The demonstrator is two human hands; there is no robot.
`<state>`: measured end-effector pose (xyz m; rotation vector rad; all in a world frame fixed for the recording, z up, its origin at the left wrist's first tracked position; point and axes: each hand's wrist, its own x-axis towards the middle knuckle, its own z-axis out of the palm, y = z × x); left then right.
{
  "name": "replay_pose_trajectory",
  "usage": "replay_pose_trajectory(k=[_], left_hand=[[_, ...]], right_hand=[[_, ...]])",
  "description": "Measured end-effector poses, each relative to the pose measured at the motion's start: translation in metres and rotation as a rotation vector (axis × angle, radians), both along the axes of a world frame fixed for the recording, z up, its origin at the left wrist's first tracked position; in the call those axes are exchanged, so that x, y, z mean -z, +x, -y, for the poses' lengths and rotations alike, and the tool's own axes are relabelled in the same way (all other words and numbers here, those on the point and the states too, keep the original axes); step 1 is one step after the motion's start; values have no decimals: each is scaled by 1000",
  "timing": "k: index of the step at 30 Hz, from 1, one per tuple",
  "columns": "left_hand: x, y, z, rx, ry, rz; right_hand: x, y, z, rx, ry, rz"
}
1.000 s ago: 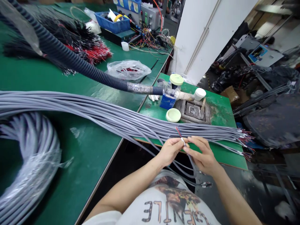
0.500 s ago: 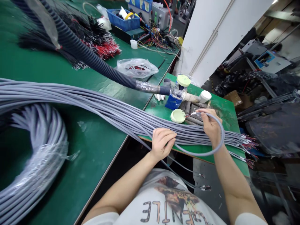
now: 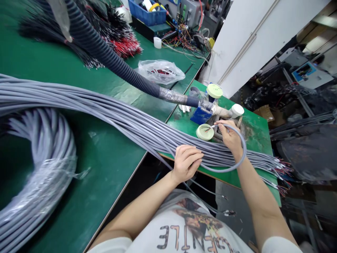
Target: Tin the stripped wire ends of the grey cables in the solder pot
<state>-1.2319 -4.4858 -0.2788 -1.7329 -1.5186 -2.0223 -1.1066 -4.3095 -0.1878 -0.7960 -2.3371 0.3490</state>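
Observation:
My right hand [image 3: 231, 137] is closed in a pinch on the end of a grey cable [image 3: 243, 149]. From the pinch, the cable's thin stripped wires [image 3: 207, 129] reach over a shallow pale-yellow cup [image 3: 201, 136], their tips at its opening. Behind the hand the cable bends round in a loop and runs back under my left hand [image 3: 187, 163]. The left fingers are curled closed over that cable, at the front edge of a long bundle of grey cables [image 3: 126, 117]. What lies inside the left palm is hidden.
A ribbed hose [image 3: 126, 77] crosses above the green table [image 3: 110, 168] to a blue box [image 3: 201, 114]. Nearby stand a yellow-lidded container [image 3: 214, 90] and a white-capped one [image 3: 237, 110]. A wrapped cable coil [image 3: 52, 168] sits left; wire bunches [image 3: 123, 47] lie behind.
My right hand has shifted left with the cable end, bringing the bare wires from beside the pale cup to over it. The left hand stays closed at the bundle. The view has tilted slightly.

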Motion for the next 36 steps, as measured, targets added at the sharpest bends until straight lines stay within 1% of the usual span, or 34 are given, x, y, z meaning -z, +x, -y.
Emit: replay_pose_trajectory(k=[4,7,9,12,15,18,21,25,30,36], left_hand=[[0,-1,-1,10,15,8],[1,-1,-1,11,13,5],[1,-1,-1,11,9,2],[1,-1,0,14,9,3],[0,-1,1,12,1,-1],[-1,-2,2,7,-12,-9],[0,-2,2,14,-23,-20],[1,-2,2,20,-27,-30],[-1,-2,2,17,-36,-37],[0,-2,2,22,-44,-36]], right_hand=[[6,-1,-2,0,3,25],[6,-2,-1,4,6,30],[2,-1,1,12,11,23],[-10,8,3,39,48,-1],[-22,26,-3,104,120,-28],[-25,49,-17,210,197,-41],[-18,69,-34,290,238,-12],[-5,84,-52,322,247,39],[9,88,-66,323,235,82],[18,90,-77,308,242,124]])
